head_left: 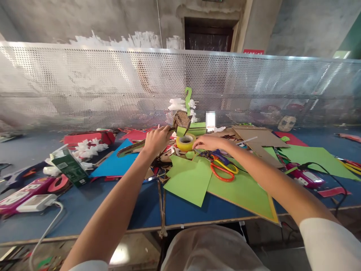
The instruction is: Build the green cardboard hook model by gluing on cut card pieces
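My left hand is closed around a long cardboard piece with a curved, green-edged tail. Above and right of that hand stands a hexagonal brown cardboard block with printing on it; the join between the two is hidden. A roll of yellow tape lies between my hands. My right hand is just right of the roll, fingers bent downward over the clutter; what they pinch, if anything, is hidden. Beneath that hand are orange-handled scissors and yellow-and-blue-handled scissors, lying on green paper.
A blue sheet, a dark green box and white paper shapes lie leftward. Rightward are flat cardboard and a purple power strip with a black cable. A perforated metal divider runs along the back of the blue table.
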The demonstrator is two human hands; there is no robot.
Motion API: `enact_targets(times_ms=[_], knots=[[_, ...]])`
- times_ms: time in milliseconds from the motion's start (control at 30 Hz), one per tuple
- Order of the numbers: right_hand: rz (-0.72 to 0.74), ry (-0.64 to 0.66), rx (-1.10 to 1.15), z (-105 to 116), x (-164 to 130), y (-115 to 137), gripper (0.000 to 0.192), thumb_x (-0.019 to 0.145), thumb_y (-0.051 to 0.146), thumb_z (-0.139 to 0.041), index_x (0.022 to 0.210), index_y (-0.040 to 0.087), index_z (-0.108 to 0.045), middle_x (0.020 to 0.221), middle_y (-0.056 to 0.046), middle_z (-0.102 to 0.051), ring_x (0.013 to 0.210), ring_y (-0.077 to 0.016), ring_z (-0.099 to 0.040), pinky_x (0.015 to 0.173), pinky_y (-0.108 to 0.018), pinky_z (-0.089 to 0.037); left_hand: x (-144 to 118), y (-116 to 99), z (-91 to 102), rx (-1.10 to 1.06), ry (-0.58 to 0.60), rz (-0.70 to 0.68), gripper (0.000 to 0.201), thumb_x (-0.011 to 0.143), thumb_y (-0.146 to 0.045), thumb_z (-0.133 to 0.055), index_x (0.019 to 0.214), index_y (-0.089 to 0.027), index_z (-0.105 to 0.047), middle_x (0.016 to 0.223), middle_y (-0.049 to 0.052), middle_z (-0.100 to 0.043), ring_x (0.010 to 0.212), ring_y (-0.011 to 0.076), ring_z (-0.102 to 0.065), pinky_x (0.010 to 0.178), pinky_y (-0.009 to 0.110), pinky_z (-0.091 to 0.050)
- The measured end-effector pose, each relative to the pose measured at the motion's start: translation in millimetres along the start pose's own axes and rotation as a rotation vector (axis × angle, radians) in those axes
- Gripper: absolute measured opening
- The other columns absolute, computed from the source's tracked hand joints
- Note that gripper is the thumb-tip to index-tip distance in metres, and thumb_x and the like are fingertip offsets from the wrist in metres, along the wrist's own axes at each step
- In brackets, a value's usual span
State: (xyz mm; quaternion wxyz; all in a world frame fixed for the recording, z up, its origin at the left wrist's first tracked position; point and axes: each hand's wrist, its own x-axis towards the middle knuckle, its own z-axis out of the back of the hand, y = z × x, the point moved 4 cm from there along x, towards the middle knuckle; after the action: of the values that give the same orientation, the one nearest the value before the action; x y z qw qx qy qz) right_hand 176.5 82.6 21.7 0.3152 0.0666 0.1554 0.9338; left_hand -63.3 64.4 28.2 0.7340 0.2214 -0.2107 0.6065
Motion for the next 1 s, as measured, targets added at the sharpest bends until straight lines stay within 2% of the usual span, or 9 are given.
enact_targets(times_ms=[133, 300, 433, 567, 700, 833, 933, 1000], knots=[[-0.008, 0.095, 0.102, -16.4, 35.8, -12.0, 0.026, 0.083, 0.015, -0.071, 0.105, 0.024, -0.082, 0.108, -0.005, -0.081, 0.087, -0.0199, -0.073, 0.079, -0.028, -0.052, 1.1, 4.3, 0.1, -0.016, 0.0, 0.014, 0.041, 0.107, -0.048, -0.039, 0.122, -0.024, -0.069, 0.118, 0.014, -0.078, 0.098, 0.034, -0.075, 0.077, 0.039, -0.051], [0.024, 0.163, -0.022, -29.2, 46.6, -8.5, 0.033, 0.083, 0.019, -0.073, 0.116, 0.021, -0.078, 0.115, -0.007, -0.079, 0.087, -0.0194, -0.07, 0.073, -0.026, -0.048, 0.8, 5.5, 0.0, 0.019, -0.015, 0.006, 0.04, 0.107, -0.047, -0.04, 0.12, -0.024, -0.068, 0.116, 0.013, -0.078, 0.098, 0.0336, -0.075, 0.076, 0.037, -0.05], [0.017, 0.17, -0.083, -31.3, 44.5, -5.6, 0.018, 0.084, 0.019, -0.074, 0.102, 0.019, -0.077, 0.095, -0.004, -0.078, 0.072, -0.0166, -0.063, 0.063, -0.026, -0.039, 0.7, 6.1, -0.9, 0.025, -0.019, 0.004, 0.04, 0.108, -0.048, -0.039, 0.12, -0.024, -0.068, 0.116, 0.013, -0.078, 0.099, 0.0339, -0.075, 0.076, 0.037, -0.05], [0.006, 0.143, -0.112, -26.9, 39.7, -2.4, 0.001, 0.087, 0.017, -0.07, 0.088, 0.018, -0.071, 0.08, -0.003, -0.071, 0.064, -0.0146, -0.053, 0.06, -0.027, -0.034, 0.9, 6.9, -1.5, 0.003, -0.007, 0.016, 0.04, 0.107, -0.048, -0.04, 0.123, -0.024, -0.068, 0.118, 0.013, -0.078, 0.099, 0.0333, -0.075, 0.076, 0.037, -0.05], [0.064, 0.046, -0.028, -11.6, 29.8, 4.3, 0.003, 0.089, 0.019, -0.068, 0.086, 0.018, -0.068, 0.086, -0.004, -0.072, 0.07, -0.0151, -0.055, 0.066, -0.028, -0.039, 0.5, 8.7, -1.8, 0.017, 0.003, 0.021, 0.04, 0.107, -0.048, -0.04, 0.125, -0.024, -0.067, 0.119, 0.012, -0.078, 0.098, 0.034, -0.075, 0.075, 0.037, -0.05], [0.119, -0.148, 0.306, 12.1, 7.7, 5.5, 0.013, 0.086, 0.031, -0.073, 0.089, 0.019, -0.069, 0.09, -0.004, -0.072, 0.073, -0.0151, -0.062, 0.07, -0.029, -0.048, 0.1, 12.2, -4.6, 0.024, -0.005, 0.02, 0.04, 0.108, -0.047, -0.039, 0.128, -0.025, -0.066, 0.121, 0.012, -0.078, 0.098, 0.0337, -0.075, 0.074, 0.037, -0.051], [0.088, -0.266, 0.554, 24.4, -15.4, 2.1, 0.024, 0.083, 0.036, -0.076, 0.099, 0.019, -0.07, 0.085, -0.002, -0.071, 0.068, -0.0143, -0.064, 0.062, -0.028, -0.051, -0.2, 12.2, -7.3, 0.023, -0.008, 0.017, 0.041, 0.107, -0.046, -0.04, 0.131, -0.026, -0.066, 0.123, 0.012, -0.077, 0.098, 0.0335, -0.075, 0.075, 0.038, -0.052], [0.06, -0.32, 0.653, 29.0, -30.6, 1.4, 0.027, 0.081, 0.038, -0.079, 0.099, 0.02, -0.07, 0.079, -0.001, -0.071, 0.063, -0.0139, -0.063, 0.056, -0.027, -0.049, -0.6, 9.7, -8.5, 0.026, -0.01, 0.002, 0.04, 0.107, -0.044, -0.04, 0.131, -0.026, -0.066, 0.123, 0.013, -0.077, 0.099, 0.0332, -0.075, 0.075, 0.038, -0.052]])
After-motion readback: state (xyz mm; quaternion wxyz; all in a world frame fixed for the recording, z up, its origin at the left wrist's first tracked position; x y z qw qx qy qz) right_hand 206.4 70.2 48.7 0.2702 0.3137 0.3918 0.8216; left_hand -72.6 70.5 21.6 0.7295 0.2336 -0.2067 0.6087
